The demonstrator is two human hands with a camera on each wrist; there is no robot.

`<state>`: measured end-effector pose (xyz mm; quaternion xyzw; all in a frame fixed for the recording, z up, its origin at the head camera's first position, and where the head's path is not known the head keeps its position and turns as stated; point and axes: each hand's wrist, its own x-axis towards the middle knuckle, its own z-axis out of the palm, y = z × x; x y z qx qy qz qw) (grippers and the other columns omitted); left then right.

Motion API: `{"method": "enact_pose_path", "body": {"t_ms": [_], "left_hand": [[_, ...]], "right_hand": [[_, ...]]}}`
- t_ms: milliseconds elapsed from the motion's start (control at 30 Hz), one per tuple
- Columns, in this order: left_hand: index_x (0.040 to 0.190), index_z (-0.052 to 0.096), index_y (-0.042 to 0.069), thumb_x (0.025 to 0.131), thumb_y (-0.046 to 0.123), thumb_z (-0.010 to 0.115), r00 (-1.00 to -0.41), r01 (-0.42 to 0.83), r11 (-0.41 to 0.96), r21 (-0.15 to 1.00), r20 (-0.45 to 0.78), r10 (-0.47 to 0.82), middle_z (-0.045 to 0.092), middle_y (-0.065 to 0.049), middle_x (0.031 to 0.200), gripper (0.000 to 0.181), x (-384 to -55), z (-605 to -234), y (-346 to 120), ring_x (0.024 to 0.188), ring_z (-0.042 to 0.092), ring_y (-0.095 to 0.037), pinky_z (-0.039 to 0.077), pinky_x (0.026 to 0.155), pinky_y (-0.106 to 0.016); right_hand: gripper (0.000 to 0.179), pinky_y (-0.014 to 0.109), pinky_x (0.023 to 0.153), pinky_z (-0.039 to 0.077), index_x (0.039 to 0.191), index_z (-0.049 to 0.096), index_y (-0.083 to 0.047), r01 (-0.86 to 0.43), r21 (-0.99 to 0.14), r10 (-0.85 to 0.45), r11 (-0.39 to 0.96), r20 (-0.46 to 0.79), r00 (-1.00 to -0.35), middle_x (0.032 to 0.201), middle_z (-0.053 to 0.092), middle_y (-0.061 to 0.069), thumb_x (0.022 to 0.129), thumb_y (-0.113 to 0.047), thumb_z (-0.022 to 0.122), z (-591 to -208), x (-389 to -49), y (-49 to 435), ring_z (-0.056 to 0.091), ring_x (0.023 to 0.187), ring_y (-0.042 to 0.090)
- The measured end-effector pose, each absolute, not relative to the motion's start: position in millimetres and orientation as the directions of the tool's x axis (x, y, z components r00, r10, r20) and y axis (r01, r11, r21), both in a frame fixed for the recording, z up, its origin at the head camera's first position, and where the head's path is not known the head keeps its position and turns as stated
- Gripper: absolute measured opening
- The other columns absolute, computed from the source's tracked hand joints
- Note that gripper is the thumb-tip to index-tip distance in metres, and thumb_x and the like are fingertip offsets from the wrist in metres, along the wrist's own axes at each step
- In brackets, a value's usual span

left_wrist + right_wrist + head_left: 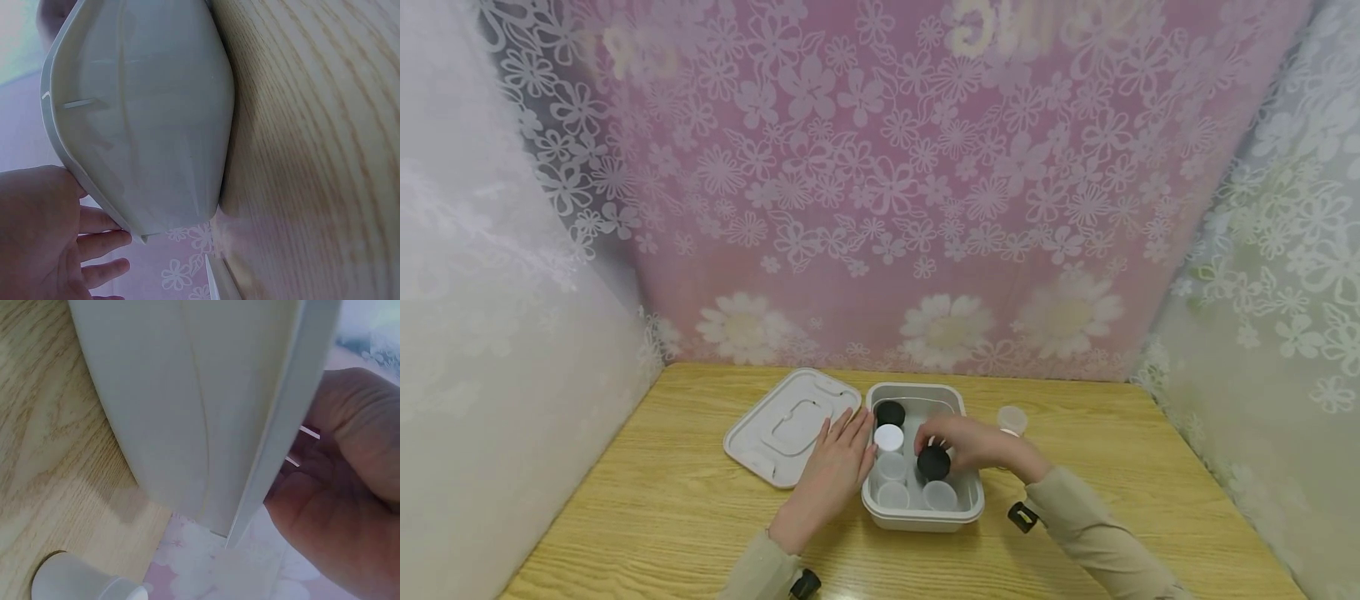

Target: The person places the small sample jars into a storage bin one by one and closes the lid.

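Note:
A pale grey plastic box (921, 518) stands on the table with several small round jars in it. My right hand (962, 440) reaches over its right rim and grips a jar with a black lid (934, 463). Along the box's left side sit another black-lidded jar (891, 413), a white-lidded jar (889, 437) and translucent-topped jars (891, 467). One more translucent-topped jar (940, 497) is at the near right corner. With fingers extended, my left hand (838, 467) touches the left rim. In the right wrist view, the box wall (187, 406) hides the held jar and my right fingertips.
The box's lid (793, 427) lies on the table to the left, partly behind my left hand. Right of the box, a translucent-topped jar (1012, 419) and a white jar (75, 581) stand on the wooden table (647, 500). Patterned curtains (925, 208) enclose the back and sides.

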<state>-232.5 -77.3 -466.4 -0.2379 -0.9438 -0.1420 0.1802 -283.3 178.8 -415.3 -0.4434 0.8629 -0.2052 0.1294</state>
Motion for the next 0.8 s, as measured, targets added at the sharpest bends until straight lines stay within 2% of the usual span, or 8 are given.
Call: {"method": "enact_pose_path", "body": {"t_ms": [200, 433, 533, 667, 800], "left_hand": [[0.148, 0.051, 0.002, 0.106, 0.029, 0.053, -0.820, 0.502, 0.846, 0.180, 0.411, 0.399, 0.050, -0.014, 0.152, 0.050, -232.3, -465.5, -76.7, 0.144, 0.041, -0.034, 0.033, 0.115, -0.059], [0.147, 0.052, 0.002, 0.106, 0.029, 0.053, -0.819, 0.500, 0.849, 0.171, 0.412, 0.399, 0.050, -0.014, 0.152, 0.050, -231.8, -465.4, -76.5, 0.144, 0.042, -0.033, 0.034, 0.115, -0.059], [0.148, 0.052, 0.002, 0.106, 0.030, 0.053, -0.821, 0.497, 0.851, 0.167, 0.408, 0.399, 0.050, -0.013, 0.153, 0.050, -231.8, -465.2, -76.5, 0.144, 0.041, -0.033, 0.034, 0.115, -0.058], [0.148, 0.052, 0.002, 0.106, 0.029, 0.053, -0.819, 0.500, 0.850, 0.168, 0.411, 0.401, 0.050, -0.014, 0.152, 0.050, -231.5, -465.3, -77.0, 0.144, 0.042, -0.034, 0.034, 0.115, -0.059], [0.147, 0.052, 0.001, 0.106, 0.028, 0.053, -0.816, 0.506, 0.845, 0.172, 0.415, 0.403, 0.050, -0.015, 0.152, 0.049, -231.6, -466.2, -77.8, 0.144, 0.042, -0.034, 0.035, 0.114, -0.059]], "right_hand": [[0.050, 0.033, 0.087, 0.057, 0.104, 0.068, -0.011, -0.709, -0.394, -0.798, 0.585, -0.119, -0.591, 0.104, 0.069, 0.000, 0.066, 0.020, 0.079, -412.3, -281.8, 174.5, 0.066, 0.098, 0.019], [0.052, 0.034, 0.091, 0.055, 0.115, 0.069, -0.010, -0.704, -0.365, -0.785, 0.609, -0.157, -0.599, 0.112, 0.069, 0.001, 0.071, 0.013, 0.083, -408.9, -280.9, 175.9, 0.066, 0.103, 0.020], [0.051, 0.039, 0.093, 0.056, 0.118, 0.068, -0.008, -0.684, -0.414, -0.784, 0.600, -0.134, -0.607, 0.116, 0.069, 0.005, 0.074, 0.015, 0.079, -406.2, -280.4, 180.1, 0.066, 0.108, 0.026], [0.044, 0.049, 0.095, 0.055, 0.123, 0.066, -0.003, -0.636, -0.519, -0.769, 0.571, -0.070, -0.635, 0.122, 0.067, 0.013, 0.084, 0.014, 0.072, -403.7, -280.4, 189.0, 0.065, 0.113, 0.037], [0.032, 0.048, 0.095, 0.056, 0.123, 0.066, -0.004, -0.590, -0.605, -0.737, 0.534, 0.008, -0.676, 0.122, 0.067, 0.016, 0.092, 0.004, 0.070, -404.0, -279.6, 198.3, 0.065, 0.113, 0.041]]}}
